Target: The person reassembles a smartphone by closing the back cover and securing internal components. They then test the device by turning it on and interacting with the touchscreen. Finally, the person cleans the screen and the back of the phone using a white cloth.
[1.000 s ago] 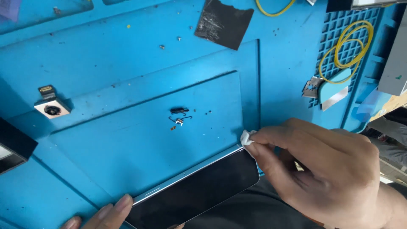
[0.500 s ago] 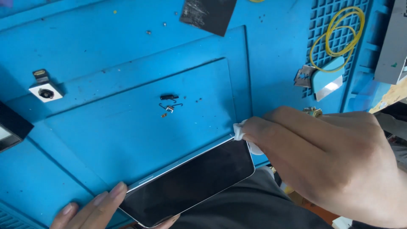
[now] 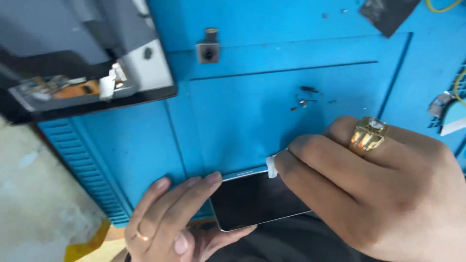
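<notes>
Phone: at near edge of blue mat, overhanging it | left hand: holds phone's left end | right hand: pinches small white piece at top edge | handling: thin, stiff, glossy glass, likely slippery, fragile; hold by side rims.

Both hands low — left curled, right pinching.
</notes>
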